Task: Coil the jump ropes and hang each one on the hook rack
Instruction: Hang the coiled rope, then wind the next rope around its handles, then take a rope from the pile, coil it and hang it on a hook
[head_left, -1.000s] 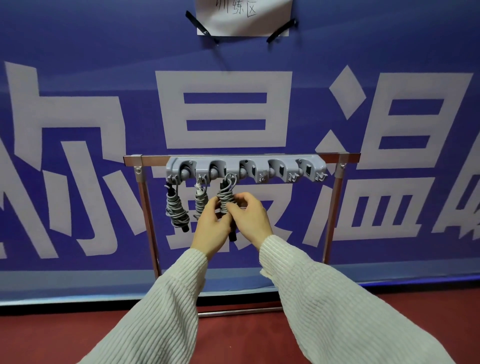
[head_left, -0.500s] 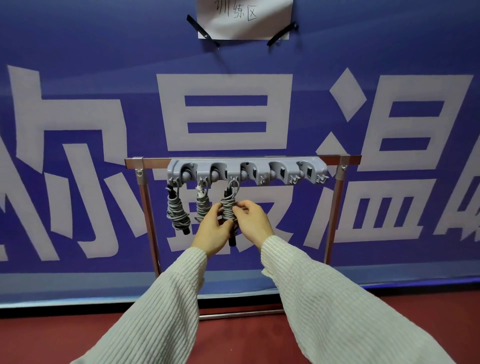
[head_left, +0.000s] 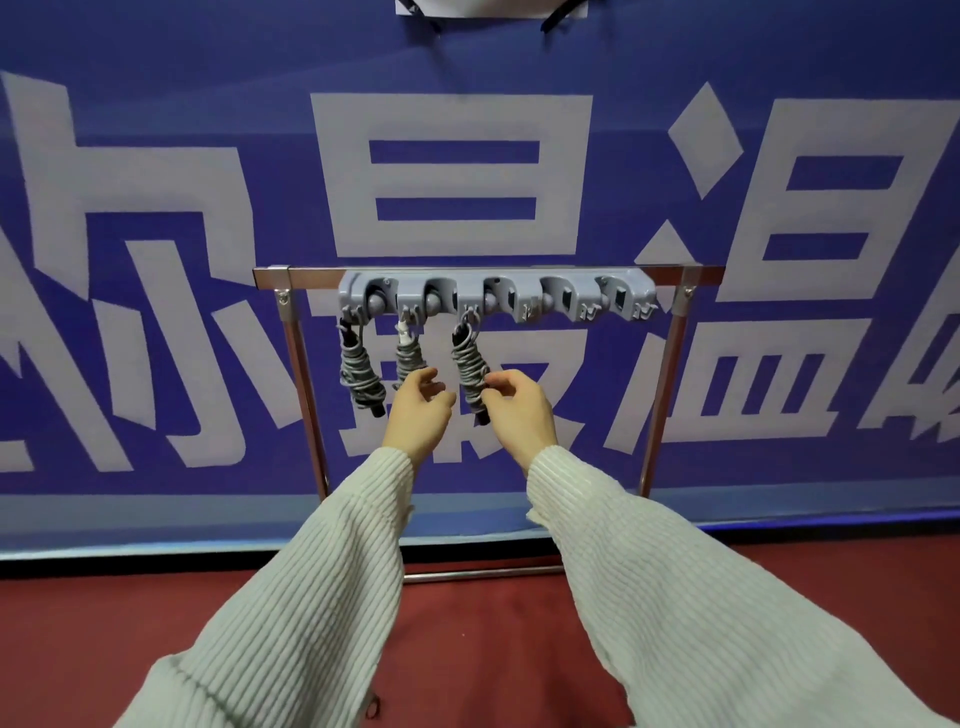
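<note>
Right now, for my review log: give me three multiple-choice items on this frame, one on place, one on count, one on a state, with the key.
1. Where on the hook rack do the coiled jump ropes hang?
A. its left part
B. its right end
C. spread evenly over all hooks

2. How many coiled ropes hang there?
A. one
B. three
C. five

3. What is the left hand doing?
A. gripping the rack's metal post
B. holding nothing, fingers loosely curled
C. carrying an uncoiled rope

Key: 1 A, the left rope, middle rope and right rope hang below the rack's left part, while the hooks further right are bare. 2 B, three bundles show. 3 B, it is apart from the ropes; the right hand is by the right rope.
</note>
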